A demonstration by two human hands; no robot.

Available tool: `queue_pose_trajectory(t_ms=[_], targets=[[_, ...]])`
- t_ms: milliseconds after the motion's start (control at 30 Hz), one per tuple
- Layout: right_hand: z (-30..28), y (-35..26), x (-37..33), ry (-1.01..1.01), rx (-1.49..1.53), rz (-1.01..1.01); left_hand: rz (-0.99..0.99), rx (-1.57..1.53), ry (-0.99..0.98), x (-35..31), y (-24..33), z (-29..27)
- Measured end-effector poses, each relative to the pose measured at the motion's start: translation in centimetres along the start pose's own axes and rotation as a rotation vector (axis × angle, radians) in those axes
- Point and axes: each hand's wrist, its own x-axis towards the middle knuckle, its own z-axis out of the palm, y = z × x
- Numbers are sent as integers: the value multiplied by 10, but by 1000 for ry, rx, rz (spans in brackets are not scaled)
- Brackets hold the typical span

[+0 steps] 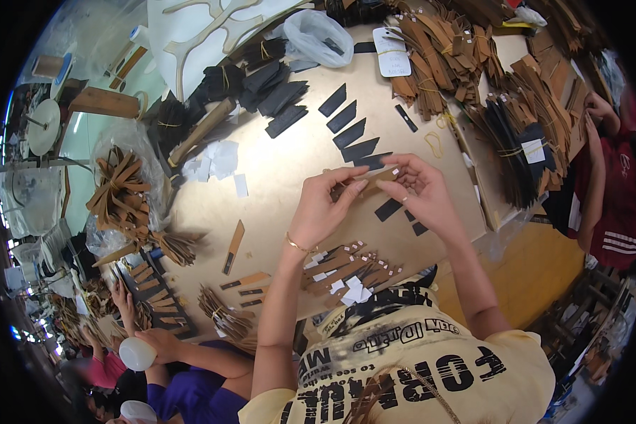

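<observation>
Over the middle of the table [275, 205], my left hand [325, 201] and my right hand [424, 191] hold a short brown strip [383, 182] that looks like leather. Fingers and thumbs pinch it at both ends, and a small white mark shows near its right end. Just beyond my hands, black strips [352, 132] lie in a slanted row. More black pieces [389, 209] lie under my right hand. Closer to me is a spread of brown strips [350, 261] with white tips, and white paper slips [357, 291] rest on them.
Tied bundles of brown strips [431, 56] crowd the far right, near a black bundle [509, 152]. At left lie white papers [219, 159] and a brown bundle [120, 184]. Co-workers are at right [611, 191] and lower left [198, 381], the latter holding a white container [137, 354].
</observation>
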Motion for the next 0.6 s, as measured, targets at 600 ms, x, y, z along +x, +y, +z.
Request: queue_pose_trajectory(t_ms=[600], targets=[[4, 13, 26, 206, -265, 50, -219, 49, 273, 17, -14, -4]])
